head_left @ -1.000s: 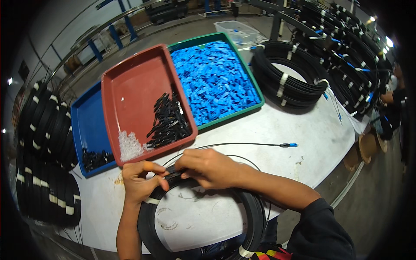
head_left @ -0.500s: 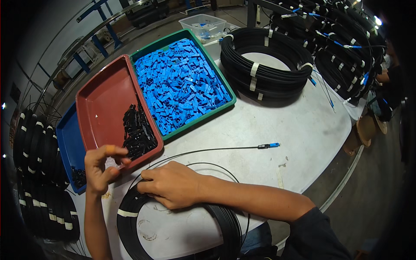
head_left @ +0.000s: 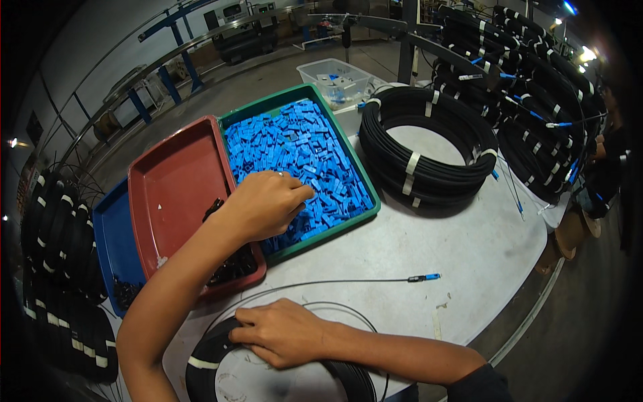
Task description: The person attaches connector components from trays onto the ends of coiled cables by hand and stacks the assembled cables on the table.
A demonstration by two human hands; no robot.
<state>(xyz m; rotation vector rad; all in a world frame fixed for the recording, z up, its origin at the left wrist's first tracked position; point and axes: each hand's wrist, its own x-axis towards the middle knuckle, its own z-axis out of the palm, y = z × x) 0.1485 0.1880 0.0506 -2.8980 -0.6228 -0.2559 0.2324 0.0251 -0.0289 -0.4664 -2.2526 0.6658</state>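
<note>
My left hand point(head_left: 271, 204) reaches over the green tray point(head_left: 321, 231), its fingers curled down at the many small blue plastic connector pieces point(head_left: 274, 137) inside. Its fingertips are partly hidden, so whatever they pinch does not show. My right hand point(head_left: 284, 331) is closed on the top of a black cable coil point(head_left: 201, 375) at the table's near edge. From that coil a loose cable end runs right across the table, finishing in a black connector with a blue tip point(head_left: 425, 277).
A red tray point(head_left: 177, 181) holds black parts point(head_left: 234, 266), partly behind my left forearm. Beside it lies a blue tray point(head_left: 120, 231). A taped black coil point(head_left: 429, 174) and a clear plastic bin point(head_left: 335, 84) stand farther back. More coils are stacked at both sides.
My left hand has moved from the red tray's near edge up and right to the blue pieces. My right hand stays on the coil. The view has tilted up a little.
</note>
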